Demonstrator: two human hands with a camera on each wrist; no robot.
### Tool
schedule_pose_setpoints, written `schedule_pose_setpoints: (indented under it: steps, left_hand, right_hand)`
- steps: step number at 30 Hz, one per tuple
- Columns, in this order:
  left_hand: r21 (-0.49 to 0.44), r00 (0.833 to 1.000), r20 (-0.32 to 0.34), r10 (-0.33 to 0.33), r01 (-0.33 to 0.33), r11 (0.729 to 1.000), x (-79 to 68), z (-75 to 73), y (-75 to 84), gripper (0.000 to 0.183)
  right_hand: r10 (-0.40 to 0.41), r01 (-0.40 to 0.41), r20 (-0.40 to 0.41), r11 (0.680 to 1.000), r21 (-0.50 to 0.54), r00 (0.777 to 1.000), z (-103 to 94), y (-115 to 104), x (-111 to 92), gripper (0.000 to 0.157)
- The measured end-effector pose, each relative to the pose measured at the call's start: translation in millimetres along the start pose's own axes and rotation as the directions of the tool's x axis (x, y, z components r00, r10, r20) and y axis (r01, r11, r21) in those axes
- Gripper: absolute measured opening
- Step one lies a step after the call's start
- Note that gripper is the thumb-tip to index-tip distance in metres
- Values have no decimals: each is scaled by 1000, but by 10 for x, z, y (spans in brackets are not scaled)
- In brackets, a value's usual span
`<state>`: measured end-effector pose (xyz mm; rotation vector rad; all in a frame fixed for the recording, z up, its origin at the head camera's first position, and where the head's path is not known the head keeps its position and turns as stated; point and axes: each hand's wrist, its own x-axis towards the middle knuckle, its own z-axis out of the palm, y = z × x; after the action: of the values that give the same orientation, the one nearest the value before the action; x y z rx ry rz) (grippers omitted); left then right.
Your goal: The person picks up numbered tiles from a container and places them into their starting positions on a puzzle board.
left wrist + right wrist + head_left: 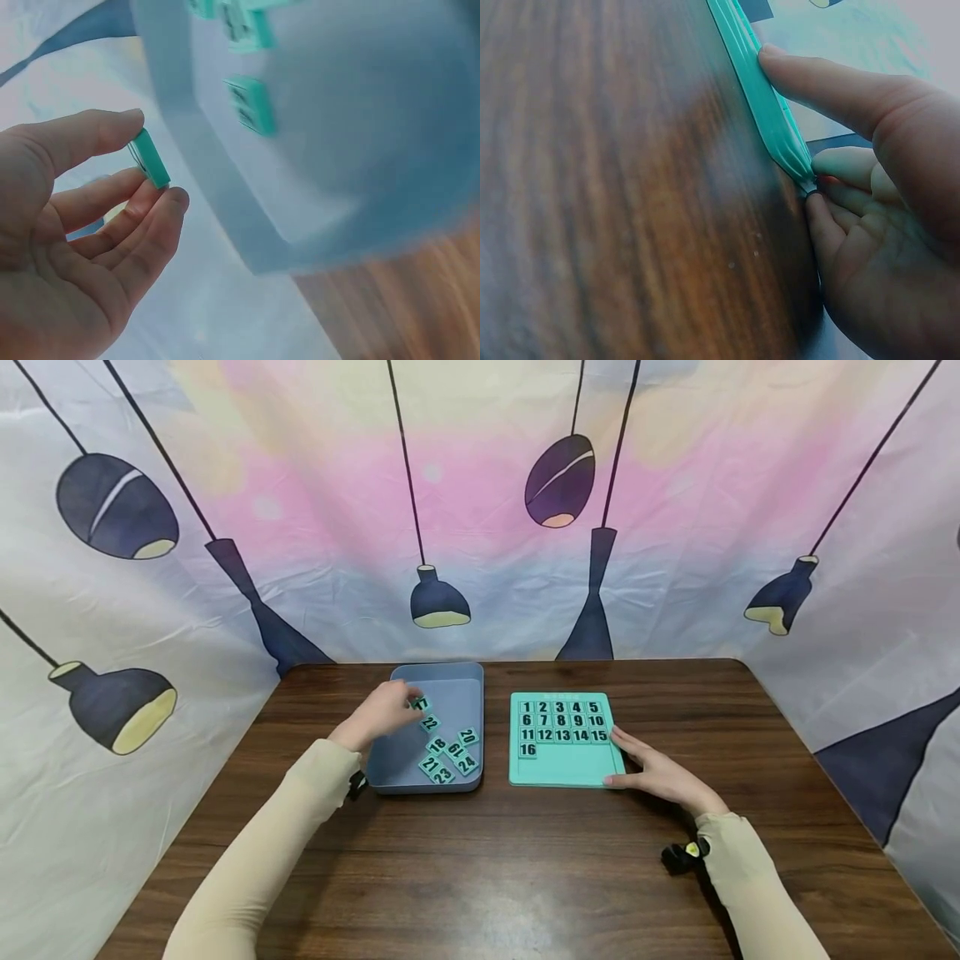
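My left grip (382,708) is pinching a small square teal tile with a black number (152,159), thumb on one side and fingertips on the other; the head view reads it as 17, while the left wrist view shows the tile on edge, lifted clear of the tray. Under that grip sits the blue-grey, shallow rectangular tray (462,687). The loose tile 22 (430,723) lies in it just on the near side of my fingertips, with 18, 19, 20, 21, 23 and 24 scattered farther toward me and to the right.

My right grip (663,774) is spread, not closed round anything: thumb at the near right corner and fingers along the right edge of the flat, square teal number board (567,768), seemingly to steady it on the dark wood-grain table (487,860). Left of that grip, the board carries 1 to 16 in order.

I judge I'm at the pick-up of 17. The next move calls for carrying it rightward from the tray, turning the number upright and setting it flat beside the tile 16 (528,750), without nudging the neighbouring row.
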<state>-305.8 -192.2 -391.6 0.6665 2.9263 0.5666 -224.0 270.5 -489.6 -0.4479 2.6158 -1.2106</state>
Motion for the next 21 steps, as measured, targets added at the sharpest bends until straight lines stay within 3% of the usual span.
schedule_pose_setpoints:
  steps: [6,13,21]
  left_hand:
    - [-39,1000,3,30,-30,999,135,18,322,42]
    - [-80,992,-2,125,-125,989,295,61,769,41]
    - [-94,977,38,209,-204,974,417,195,1294,42]
  right_hand:
    - [-2,2,3,1000,-4,1000,0,10,13,102]
    - [-6,6,8,1000,10,1000,7,17,19,102]
    - [-4,4,2,1000,11,1000,7,25,8,103]
